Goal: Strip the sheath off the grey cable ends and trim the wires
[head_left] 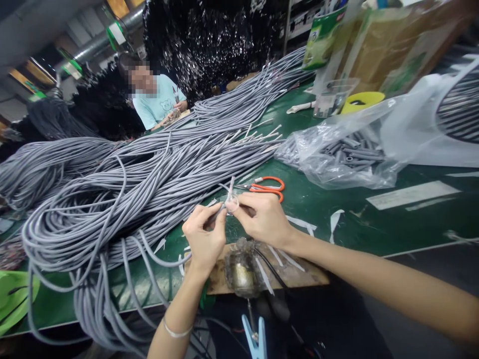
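My left hand (205,229) is closed on a grey cable (168,260), which loops away to the left below the wrist. My right hand (262,214) pinches at the cable's end, where a pale strip or wire (231,185) sticks up and a thin clear loop curls. The two hands nearly touch; what exactly lies between the right fingertips is too small to tell. Just beyond the right hand lie orange-handled scissors (267,185). Below the hands, a small metal motor-like device (243,271) sits on a wooden board (307,274).
Large bundles of grey cable (93,199) cover the left and middle of the green table (359,229). A clear bag (348,154) of short grey tubes lies at right, near a yellow lid (362,102). A blue clothes-peg (255,336) hangs at the front. A co-worker (159,99) sits across.
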Motion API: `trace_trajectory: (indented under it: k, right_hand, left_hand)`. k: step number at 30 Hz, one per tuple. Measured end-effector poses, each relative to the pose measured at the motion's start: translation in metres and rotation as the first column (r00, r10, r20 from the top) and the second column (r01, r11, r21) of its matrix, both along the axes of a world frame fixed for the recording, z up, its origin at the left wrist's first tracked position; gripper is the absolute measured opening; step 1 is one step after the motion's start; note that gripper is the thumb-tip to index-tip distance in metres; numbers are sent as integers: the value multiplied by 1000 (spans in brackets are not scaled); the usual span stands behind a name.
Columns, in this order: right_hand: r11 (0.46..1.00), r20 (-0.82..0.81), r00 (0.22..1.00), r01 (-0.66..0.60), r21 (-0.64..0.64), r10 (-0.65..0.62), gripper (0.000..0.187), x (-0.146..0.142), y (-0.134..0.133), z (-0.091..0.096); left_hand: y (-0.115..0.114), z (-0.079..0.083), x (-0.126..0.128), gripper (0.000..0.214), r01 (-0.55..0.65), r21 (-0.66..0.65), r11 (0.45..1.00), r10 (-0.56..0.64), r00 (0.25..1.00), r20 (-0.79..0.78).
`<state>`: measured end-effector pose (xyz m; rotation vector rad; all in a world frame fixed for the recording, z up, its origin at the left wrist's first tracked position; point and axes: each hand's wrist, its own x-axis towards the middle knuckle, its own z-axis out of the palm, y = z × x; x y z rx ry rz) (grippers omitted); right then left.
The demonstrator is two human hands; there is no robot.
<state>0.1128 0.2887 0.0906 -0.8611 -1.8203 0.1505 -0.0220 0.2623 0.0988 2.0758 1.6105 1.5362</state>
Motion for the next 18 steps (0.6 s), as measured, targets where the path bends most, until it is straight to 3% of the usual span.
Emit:
trace_trajectory:
  k: [5,11,13,16,18]
  right_hand:
    - [968,56,997,36,247,-51,28,-2,-2,-5]
    - [997,49,996,73,30,-74,28,-2,3,-5]
    - [991,49,997,49,124,-55,27,-7,-7,-1]
    - [924,99,989,-141,355,113,27,-22,-25,9]
    - [919,58,987,-159,362,148,27,-29,-29,16]
  left_hand:
    - [-3,2,0,11,-14,-22,1000,15,1000,15]
    - [-3,-2,-4,12,-18,11,1000,18,1000,-12]
    - [1,-4,-8,11,-33,-67,997,34,999,16]
    - [8,-7,-17,5,-8,-277,961,51,987,151]
    - [12,-7,-21,8,32,-331,943,60,962,266]
